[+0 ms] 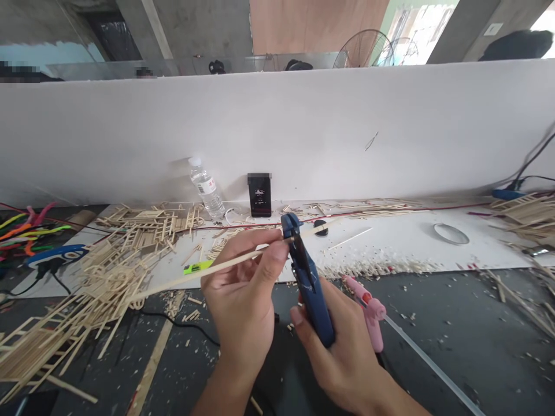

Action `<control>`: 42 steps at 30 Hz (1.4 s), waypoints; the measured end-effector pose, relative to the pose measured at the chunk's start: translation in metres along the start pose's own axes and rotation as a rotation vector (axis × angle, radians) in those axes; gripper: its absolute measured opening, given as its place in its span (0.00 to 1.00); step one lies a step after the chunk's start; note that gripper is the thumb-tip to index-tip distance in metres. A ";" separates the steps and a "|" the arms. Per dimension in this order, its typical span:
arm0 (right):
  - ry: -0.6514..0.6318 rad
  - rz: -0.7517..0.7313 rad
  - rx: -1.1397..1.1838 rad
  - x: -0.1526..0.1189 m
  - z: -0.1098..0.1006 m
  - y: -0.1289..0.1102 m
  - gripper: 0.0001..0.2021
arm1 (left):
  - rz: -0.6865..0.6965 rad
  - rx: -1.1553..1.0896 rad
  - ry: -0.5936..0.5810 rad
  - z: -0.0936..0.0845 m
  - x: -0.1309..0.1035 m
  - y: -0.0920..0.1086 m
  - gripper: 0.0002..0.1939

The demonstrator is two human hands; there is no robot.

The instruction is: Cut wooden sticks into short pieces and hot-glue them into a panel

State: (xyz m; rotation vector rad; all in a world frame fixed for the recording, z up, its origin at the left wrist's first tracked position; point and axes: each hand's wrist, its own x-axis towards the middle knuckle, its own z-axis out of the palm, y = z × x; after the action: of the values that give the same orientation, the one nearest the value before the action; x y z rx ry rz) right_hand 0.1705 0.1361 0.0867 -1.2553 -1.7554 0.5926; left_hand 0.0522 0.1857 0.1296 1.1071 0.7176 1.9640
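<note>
My left hand point(243, 294) pinches a thin wooden stick point(208, 273) between thumb and fingers. The stick slants up to the right, from the pile of sticks at left to the head of a blue hand cutter point(313, 294). My right hand point(347, 346) is wrapped around the cutter's handles, holding it nearly upright. At the jaws, my left fingertips are close against the tool, and a pale length of stick shows beyond it. Whether the blades touch the stick cannot be made out. Just right of my right hand lies a pink glue gun point(370, 312) with a long clear glue stick point(433, 364).
Wooden stick frames point(147, 231) and loose sticks point(99, 283) pile up at left. A water bottle point(207, 188) and a black phone-like device point(259, 195) stand by the white partition point(303, 133). Small offcuts point(381, 267) litter the board. A tape-like ring point(451, 233) lies right.
</note>
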 end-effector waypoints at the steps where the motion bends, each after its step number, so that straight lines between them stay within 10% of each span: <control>1: 0.010 0.001 -0.001 0.000 0.000 0.000 0.05 | -0.010 -0.001 -0.010 -0.001 0.001 -0.001 0.05; 23: -0.030 -0.063 -0.040 0.004 -0.002 0.004 0.08 | 0.160 -0.017 -0.065 -0.006 0.004 -0.005 0.11; 31: 0.047 0.091 0.179 0.007 0.009 0.010 0.03 | 0.513 0.198 -0.079 0.002 -0.003 -0.007 0.16; 42: 0.052 0.058 0.247 0.006 0.005 0.000 0.09 | 0.320 0.138 -0.018 0.000 -0.003 -0.008 0.13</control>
State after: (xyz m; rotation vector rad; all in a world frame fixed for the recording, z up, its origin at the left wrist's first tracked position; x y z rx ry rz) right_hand 0.1656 0.1418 0.0864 -1.1417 -1.5545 0.7782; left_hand 0.0561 0.1875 0.1217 1.3924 0.7091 2.1925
